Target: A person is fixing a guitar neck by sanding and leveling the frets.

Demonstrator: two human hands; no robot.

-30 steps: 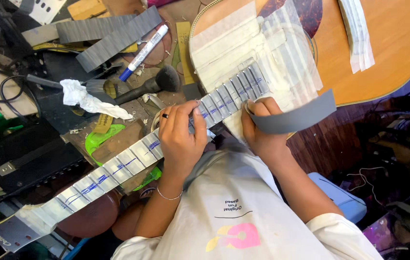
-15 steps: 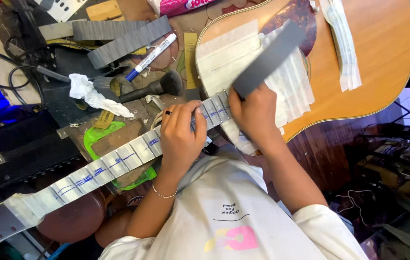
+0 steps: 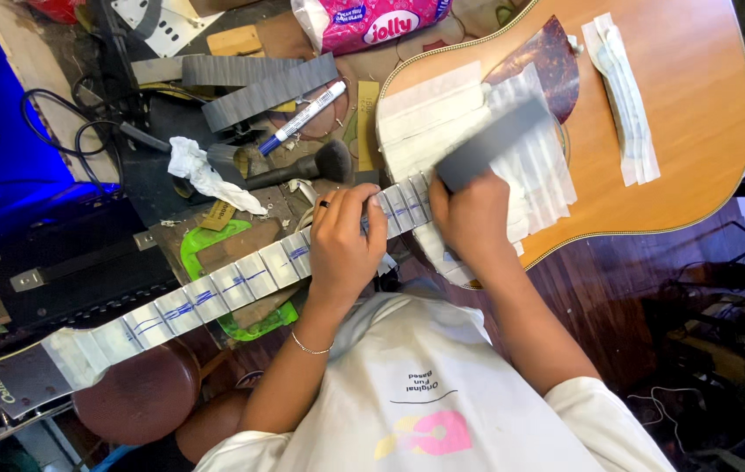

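An acoustic guitar [image 3: 696, 114] lies across my lap, its neck [image 3: 215, 293] running down to the left. The fretboard is covered in pale tape with blue pen marks. My left hand [image 3: 344, 245] grips the neck near the body, a dark ring on one finger. A long dark grey sanding block [image 3: 488, 144] is held in my right hand [image 3: 470, 218], laid slantwise over the taped upper frets and the soundhole. White paper [image 3: 442, 114] masks the guitar top around the neck end. The block looks blurred.
On the bench behind the neck lie a white marker pen [image 3: 302, 117], a black brush [image 3: 298, 169], crumpled white tissue [image 3: 202, 173], two grey blocks [image 3: 259, 83], a green cutting mat [image 3: 215, 249] and a pink packet [image 3: 372, 22]. A round brown stool [image 3: 141, 398] stands at lower left.
My right hand lifted the grey block from beside the neck and swung it up onto the taped frets by the soundhole. The left hand stayed on the neck.
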